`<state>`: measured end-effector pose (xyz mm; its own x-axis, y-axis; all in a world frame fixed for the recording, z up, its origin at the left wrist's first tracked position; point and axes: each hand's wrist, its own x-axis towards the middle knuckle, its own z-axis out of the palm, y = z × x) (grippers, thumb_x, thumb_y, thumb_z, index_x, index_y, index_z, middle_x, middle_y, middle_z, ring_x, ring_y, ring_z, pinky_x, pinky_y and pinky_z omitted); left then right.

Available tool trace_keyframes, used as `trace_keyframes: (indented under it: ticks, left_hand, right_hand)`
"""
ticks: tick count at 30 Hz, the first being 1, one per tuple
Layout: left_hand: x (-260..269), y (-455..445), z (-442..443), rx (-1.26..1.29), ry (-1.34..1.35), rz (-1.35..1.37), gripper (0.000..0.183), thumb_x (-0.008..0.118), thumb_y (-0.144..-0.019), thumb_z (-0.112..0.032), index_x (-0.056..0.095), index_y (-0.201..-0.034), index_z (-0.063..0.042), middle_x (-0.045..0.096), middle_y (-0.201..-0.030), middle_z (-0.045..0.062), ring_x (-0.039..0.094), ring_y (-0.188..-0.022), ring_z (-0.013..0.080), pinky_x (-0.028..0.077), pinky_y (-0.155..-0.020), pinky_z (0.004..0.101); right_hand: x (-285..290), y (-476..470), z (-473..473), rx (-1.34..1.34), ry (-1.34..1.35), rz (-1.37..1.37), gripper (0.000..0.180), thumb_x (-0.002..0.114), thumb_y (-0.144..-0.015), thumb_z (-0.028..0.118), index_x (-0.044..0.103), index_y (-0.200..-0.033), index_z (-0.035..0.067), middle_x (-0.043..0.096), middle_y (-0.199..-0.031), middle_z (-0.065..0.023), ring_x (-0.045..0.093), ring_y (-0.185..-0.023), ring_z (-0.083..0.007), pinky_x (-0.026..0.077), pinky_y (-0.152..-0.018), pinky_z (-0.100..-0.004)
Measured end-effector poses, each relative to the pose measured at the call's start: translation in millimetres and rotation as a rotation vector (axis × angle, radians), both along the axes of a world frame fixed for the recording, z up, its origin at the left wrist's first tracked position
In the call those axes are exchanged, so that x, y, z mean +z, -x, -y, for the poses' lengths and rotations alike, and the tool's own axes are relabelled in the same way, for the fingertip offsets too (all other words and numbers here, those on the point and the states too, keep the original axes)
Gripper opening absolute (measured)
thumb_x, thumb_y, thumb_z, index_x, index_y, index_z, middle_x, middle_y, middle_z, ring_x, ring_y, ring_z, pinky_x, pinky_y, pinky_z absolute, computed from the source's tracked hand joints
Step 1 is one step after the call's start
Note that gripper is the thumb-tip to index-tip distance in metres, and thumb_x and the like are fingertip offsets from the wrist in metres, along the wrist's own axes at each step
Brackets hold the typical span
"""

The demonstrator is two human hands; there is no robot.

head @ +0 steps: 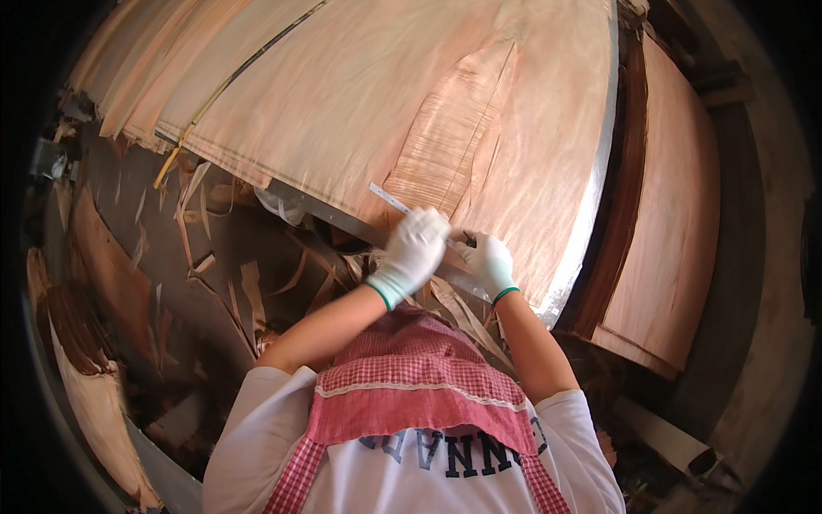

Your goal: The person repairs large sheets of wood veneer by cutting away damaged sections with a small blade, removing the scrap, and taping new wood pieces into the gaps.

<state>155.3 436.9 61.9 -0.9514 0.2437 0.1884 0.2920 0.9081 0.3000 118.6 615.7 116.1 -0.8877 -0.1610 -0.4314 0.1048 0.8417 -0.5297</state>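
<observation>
My left hand (417, 247), in a white knit glove with a green cuff, lies on a thin white ruler-like strip (388, 198) near the front edge of a wood veneer sheet (308, 122). Just right of it, my right hand (486, 257), gloved alike, holds a small dark tool (470, 240), mostly hidden by the fingers; its kind cannot be told. A narrow, rippled piece of veneer (449, 128), tapering to a point at its far end, lies on the sheet beyond both hands.
A thin bamboo-like stick (225, 83) lies across the veneer at left. A metal table edge (591, 218) runs along the right. Beyond it stands a stack of veneer sheets (668, 244). Torn veneer strips (253, 295) litter the floor at left; a veneer bundle (96, 398) lies lower left.
</observation>
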Motion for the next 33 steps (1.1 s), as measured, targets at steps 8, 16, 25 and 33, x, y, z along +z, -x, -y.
trace_keyframes:
  ticks: [8,16,25,33]
  left_hand:
    - [-21,-31,-39,-0.153,0.405,0.110,0.059,0.037,-0.094,-0.019,0.027,-0.151,-0.006,0.025,-0.158,0.011,0.021,-0.147,0.0255,0.012,-0.121,0.0407]
    - [15,31,-20,0.032,-0.337,0.053,0.045,0.053,-0.091,-0.015,0.047,-0.134,-0.003,0.050,-0.138,0.017,0.046,-0.130,0.0338,0.031,-0.114,0.0453]
    - [5,97,-32,-0.013,-0.067,0.167,0.045,0.048,-0.092,-0.011,0.044,-0.136,-0.005,0.060,-0.127,0.019,0.059,-0.115,0.0327,0.046,-0.100,0.0417]
    - [4,11,100,0.340,-0.524,-0.115,0.031,0.050,-0.089,-0.004,0.058,-0.119,0.000,0.066,-0.111,0.019,0.062,-0.103,0.0354,0.048,-0.094,0.0427]
  right_hand:
    - [-57,-62,-20,-0.352,0.282,0.130,0.030,0.069,-0.090,0.021,0.068,-0.106,-0.003,0.065,-0.073,-0.0037,0.057,-0.062,-0.0094,0.046,-0.058,-0.0265]
    - [-16,41,-42,-0.252,0.403,-0.057,0.025,0.064,-0.090,0.022,0.063,-0.094,-0.002,0.066,-0.078,-0.0100,0.061,-0.070,-0.0172,0.048,-0.068,-0.0300]
    - [25,87,-3,-0.089,-0.118,0.085,0.049,0.064,-0.084,0.048,0.072,-0.096,0.002,0.069,-0.085,-0.0220,0.068,-0.084,-0.0362,0.052,-0.076,-0.0400]
    - [-23,-79,-120,-0.602,0.332,0.126,0.025,0.065,-0.089,0.025,0.062,-0.084,0.000,0.056,-0.059,-0.0020,0.052,-0.049,-0.0092,0.039,-0.045,-0.0240]
